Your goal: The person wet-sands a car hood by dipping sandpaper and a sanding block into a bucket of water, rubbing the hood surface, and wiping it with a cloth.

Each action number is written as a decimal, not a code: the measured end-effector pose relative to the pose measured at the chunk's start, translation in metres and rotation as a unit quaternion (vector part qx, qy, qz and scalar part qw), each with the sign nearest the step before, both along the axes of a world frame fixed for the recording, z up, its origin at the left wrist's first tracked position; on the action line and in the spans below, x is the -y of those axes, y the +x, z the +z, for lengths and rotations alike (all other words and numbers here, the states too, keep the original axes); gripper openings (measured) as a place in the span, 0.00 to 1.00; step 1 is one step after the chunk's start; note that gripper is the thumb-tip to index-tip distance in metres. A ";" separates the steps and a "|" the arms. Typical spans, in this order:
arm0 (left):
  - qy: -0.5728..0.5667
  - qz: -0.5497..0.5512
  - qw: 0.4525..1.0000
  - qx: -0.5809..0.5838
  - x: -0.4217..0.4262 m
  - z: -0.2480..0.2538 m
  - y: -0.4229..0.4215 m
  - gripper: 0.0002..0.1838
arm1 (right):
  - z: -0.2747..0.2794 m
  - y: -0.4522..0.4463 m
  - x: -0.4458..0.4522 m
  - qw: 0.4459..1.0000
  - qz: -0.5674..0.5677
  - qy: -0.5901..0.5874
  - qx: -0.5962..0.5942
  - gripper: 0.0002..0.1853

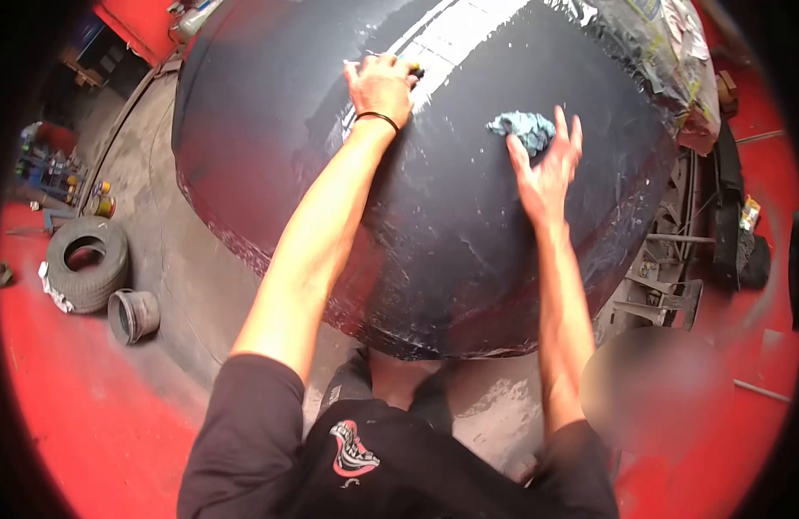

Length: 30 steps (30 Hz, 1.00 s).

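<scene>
A large dark car hood lies in front of me, with a bright white glare streak and whitish smears on its upper part. My left hand, with a black band at the wrist, presses on the hood beside the streak. Its fingers curl over a small dark and yellow thing that is mostly hidden. To the right, a crumpled light-blue cloth rests on the hood. My right hand is at its near edge, fingers spread upward and thumb against or just over the cloth; the palm does not wrap round it.
Crumpled, paint-flecked plastic sheeting covers the hood's far right end. On the floor at left are a tyre and a grey bucket. Metal parts stand close to the hood's right edge. A blurred patch hides the lower right.
</scene>
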<state>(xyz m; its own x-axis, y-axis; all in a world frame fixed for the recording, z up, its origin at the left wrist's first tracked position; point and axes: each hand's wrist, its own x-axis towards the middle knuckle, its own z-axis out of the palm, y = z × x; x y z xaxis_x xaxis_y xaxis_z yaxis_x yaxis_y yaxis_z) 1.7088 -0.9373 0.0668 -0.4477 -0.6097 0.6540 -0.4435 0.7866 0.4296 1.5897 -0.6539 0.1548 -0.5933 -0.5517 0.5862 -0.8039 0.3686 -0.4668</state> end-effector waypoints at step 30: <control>0.637 -0.701 0.311 0.075 -0.141 0.111 0.197 0.26 | 0.002 0.395 -0.045 0.422 0.207 -0.663 0.583 0.33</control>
<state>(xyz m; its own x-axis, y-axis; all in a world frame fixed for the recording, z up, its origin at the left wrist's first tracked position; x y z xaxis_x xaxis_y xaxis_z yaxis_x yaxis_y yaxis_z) 1.9061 -0.7961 0.1783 -0.8250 0.5329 0.1882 -0.1393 -0.5145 0.8461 1.9852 -0.6094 0.1572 -0.9181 -0.3961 -0.0152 0.3903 -0.8966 -0.2094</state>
